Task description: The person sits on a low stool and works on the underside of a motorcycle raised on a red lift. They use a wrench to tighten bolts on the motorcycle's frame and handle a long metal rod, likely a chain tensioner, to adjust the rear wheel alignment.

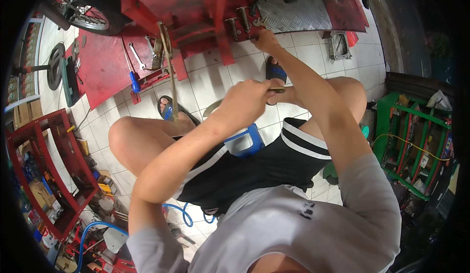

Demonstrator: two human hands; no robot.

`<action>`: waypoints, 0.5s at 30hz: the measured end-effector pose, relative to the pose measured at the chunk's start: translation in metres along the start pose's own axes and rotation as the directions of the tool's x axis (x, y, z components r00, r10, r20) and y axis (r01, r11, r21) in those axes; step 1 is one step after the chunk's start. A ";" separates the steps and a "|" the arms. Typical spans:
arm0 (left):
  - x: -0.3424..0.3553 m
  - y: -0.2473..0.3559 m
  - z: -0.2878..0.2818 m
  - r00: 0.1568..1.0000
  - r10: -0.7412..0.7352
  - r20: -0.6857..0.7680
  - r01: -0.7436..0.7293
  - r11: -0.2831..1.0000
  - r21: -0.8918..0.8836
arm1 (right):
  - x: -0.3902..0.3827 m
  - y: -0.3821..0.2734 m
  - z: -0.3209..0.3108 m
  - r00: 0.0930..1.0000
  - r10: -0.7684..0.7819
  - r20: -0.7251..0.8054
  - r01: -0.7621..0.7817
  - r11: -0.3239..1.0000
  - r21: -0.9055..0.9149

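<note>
My left hand [245, 102] is closed around a curved metal piece [213, 107]. A flat, brass-coloured end pokes out by the thumb, and the palm hides the middle. My right hand [267, 40] reaches forward to the edge of the red platform [105, 62], fingers bent and pressed together over small hardware. What they grip, if anything, is too small to make out. Just beyond those fingers lies a small metal part [259, 22]. To their left are a long bolt [243, 16] and another bolt [233, 29].
Left on the platform lie a blue-handled screwdriver [133, 79] and a wrench [137, 56]. A thin brownish rod [169, 62] rises ahead of my left knee. Between my legs is a blue stool [252, 138]. A red rack [73, 160] stands left, a green rack [416, 141] right.
</note>
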State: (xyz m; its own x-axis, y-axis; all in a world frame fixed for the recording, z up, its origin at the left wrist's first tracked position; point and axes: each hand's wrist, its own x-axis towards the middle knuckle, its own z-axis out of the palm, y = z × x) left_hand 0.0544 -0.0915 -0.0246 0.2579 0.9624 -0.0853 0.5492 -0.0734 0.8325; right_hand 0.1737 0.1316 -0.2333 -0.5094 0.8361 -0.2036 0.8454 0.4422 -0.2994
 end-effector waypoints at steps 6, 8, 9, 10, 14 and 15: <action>-0.017 0.002 -0.010 0.997 -0.057 -0.058 0.058 0.998 0.008 | 0.023 0.007 0.008 0.944 0.268 -0.193 -0.257 0.963 0.083; -0.020 -0.001 -0.013 0.991 -0.020 -0.134 0.023 1.000 0.021 | 0.028 0.009 0.009 0.955 0.260 -0.146 -0.267 0.963 -0.030; -0.021 -0.004 -0.012 0.989 -0.024 -0.148 0.029 0.999 0.031 | 0.029 0.011 0.009 0.958 0.260 -0.125 -0.271 0.958 -0.088; -0.023 -0.006 -0.015 0.987 -0.033 -0.159 0.041 0.998 0.045 | 0.027 0.011 0.011 0.960 0.234 -0.153 -0.244 0.969 -0.045; -0.030 -0.006 -0.025 0.977 -0.094 -0.190 0.097 0.995 0.007 | 0.033 0.002 0.006 0.964 0.257 -0.063 -0.264 0.952 -0.155; -0.031 -0.007 -0.027 0.967 -0.123 -0.222 0.115 0.992 -0.049 | 0.033 -0.001 0.004 0.961 0.272 -0.050 -0.276 0.944 -0.179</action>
State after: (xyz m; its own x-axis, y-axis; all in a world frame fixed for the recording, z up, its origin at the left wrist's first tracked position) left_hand 0.0216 -0.1138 -0.0129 0.0060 0.9980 -0.0634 0.5354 0.0504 0.8431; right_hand 0.1555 0.1576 -0.2431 -0.2517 0.9399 -0.2308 0.9678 0.2446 -0.0592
